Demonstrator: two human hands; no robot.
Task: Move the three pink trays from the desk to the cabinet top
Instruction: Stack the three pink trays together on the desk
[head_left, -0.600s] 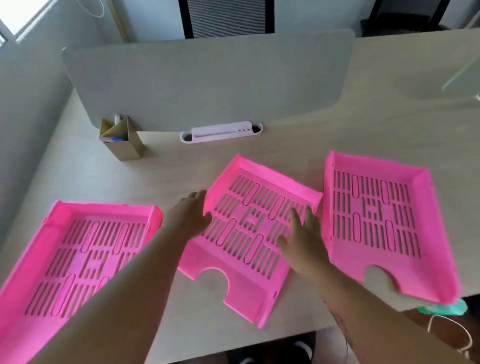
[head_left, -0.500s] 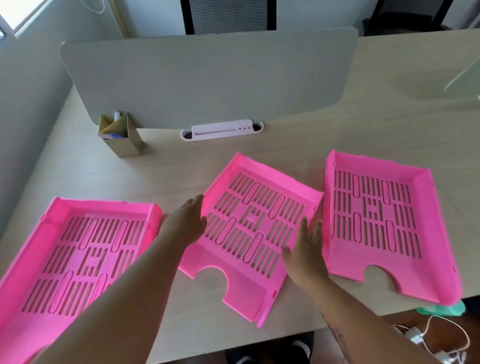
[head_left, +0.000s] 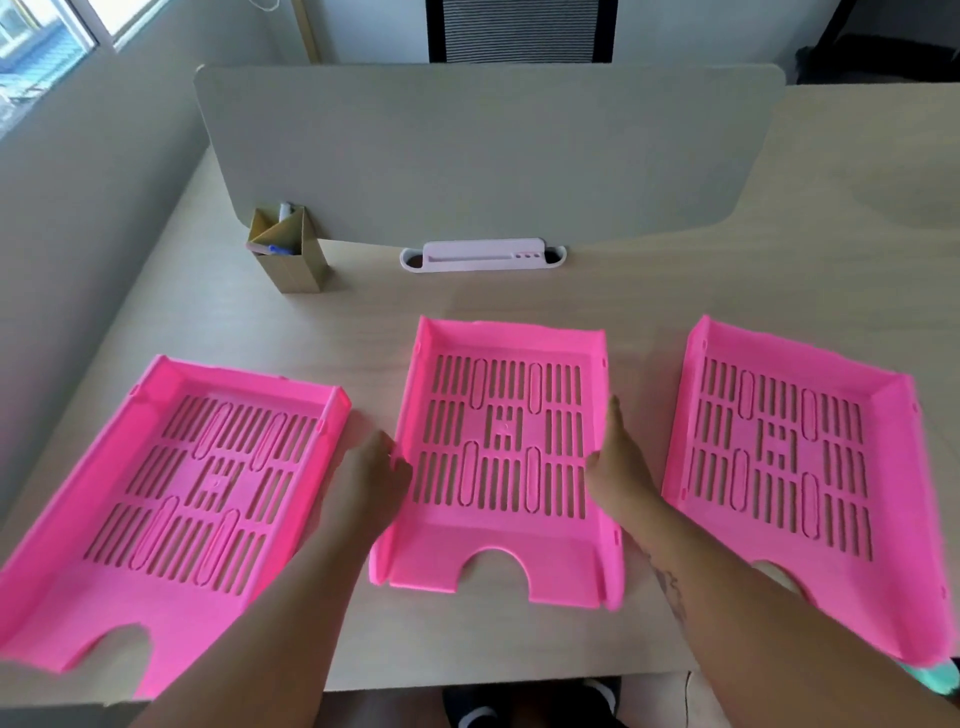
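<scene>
Three pink slotted trays lie side by side on the light wooden desk (head_left: 649, 291). The middle tray (head_left: 501, 457) sits square to me. My left hand (head_left: 376, 475) presses against its left wall and my right hand (head_left: 618, 462) against its right wall, so both hands clasp it from the sides. The left tray (head_left: 187, 499) lies angled at the desk's front left. The right tray (head_left: 795, 478) lies at the front right, its near corner past the desk edge. No cabinet is in view.
A grey divider panel (head_left: 488, 156) stands across the back of the desk. In front of it are a cardboard pen holder (head_left: 288, 249) and a white cable slot (head_left: 483, 255). A wall runs along the left. A dark chair back (head_left: 519, 31) shows behind the panel.
The middle tray has turned from a diagonal to square with me. My hands have shifted from its surface and corner to its two side walls.
</scene>
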